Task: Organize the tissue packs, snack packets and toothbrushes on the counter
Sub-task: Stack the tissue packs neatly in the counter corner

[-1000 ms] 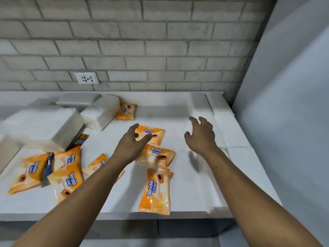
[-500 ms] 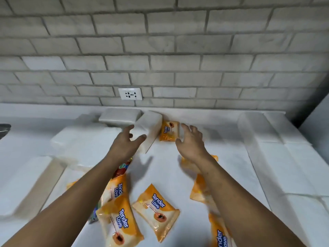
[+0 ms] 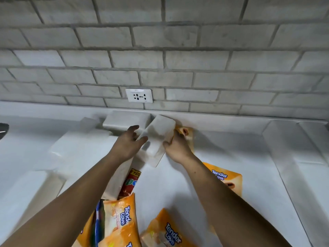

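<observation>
A white tissue pack point(image 3: 158, 138) lies tilted near the back wall of the white counter point(image 3: 222, 157). My right hand point(image 3: 175, 147) grips its right edge, thumb curled over it. My left hand point(image 3: 127, 143) reaches its left side with fingers spread, thumb touching it. Another tissue pack point(image 3: 126, 119) lies flat behind, and a large one point(image 3: 80, 148) sits under my left forearm. Orange snack packets point(image 3: 165, 230) lie near the front edge; one point(image 3: 186, 133) is behind my right hand. A blue toothbrush pack point(image 3: 98, 227) lies among the packets at left.
A row of white tissue packs point(image 3: 288, 145) runs along the right side of the counter. A red snack packet point(image 3: 130, 182) pokes out beneath the large pack. A wall socket point(image 3: 138, 95) sits in the brick wall. A dark metal object point(image 3: 3, 129) shows at the left edge.
Both hands have moved forward to the tilted tissue pack at the back; my right hand now grips its edge. The view has come closer and shifted left.
</observation>
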Demonstrator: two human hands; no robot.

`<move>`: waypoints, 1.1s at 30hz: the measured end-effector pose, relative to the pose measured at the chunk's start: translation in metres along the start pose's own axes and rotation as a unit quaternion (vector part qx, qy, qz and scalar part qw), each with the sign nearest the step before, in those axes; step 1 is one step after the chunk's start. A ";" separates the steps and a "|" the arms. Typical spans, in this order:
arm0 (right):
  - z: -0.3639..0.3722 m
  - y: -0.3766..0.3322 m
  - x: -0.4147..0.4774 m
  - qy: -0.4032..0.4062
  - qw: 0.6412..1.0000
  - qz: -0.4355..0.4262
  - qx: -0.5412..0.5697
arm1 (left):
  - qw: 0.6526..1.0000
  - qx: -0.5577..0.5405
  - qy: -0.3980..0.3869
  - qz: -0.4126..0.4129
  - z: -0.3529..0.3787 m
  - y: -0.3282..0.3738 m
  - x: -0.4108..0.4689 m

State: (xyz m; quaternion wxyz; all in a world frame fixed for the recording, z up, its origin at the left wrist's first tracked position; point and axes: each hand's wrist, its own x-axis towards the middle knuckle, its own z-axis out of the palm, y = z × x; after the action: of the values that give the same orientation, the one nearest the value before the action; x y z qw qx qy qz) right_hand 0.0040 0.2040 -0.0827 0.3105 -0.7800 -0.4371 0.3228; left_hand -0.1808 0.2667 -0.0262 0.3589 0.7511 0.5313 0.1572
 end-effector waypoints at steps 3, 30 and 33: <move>0.012 -0.003 0.008 -0.018 0.999 0.028 0.043 | 0.998 0.064 -0.018 0.005 0.004 0.000 0.017; 0.022 0.006 -0.026 0.030 0.925 0.020 0.378 | 0.990 -0.136 -0.010 -0.020 0.029 0.020 0.007; 0.014 -0.003 -0.039 0.048 0.926 -0.003 0.374 | 0.980 -0.198 0.011 -0.011 0.026 0.027 -0.008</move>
State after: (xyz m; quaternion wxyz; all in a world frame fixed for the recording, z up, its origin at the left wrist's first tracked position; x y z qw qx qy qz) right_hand -0.0244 0.1738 -0.0797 0.6013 -0.6204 -0.2711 0.4243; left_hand -0.1499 0.2449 -0.0237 0.4962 0.6573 0.5023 0.2635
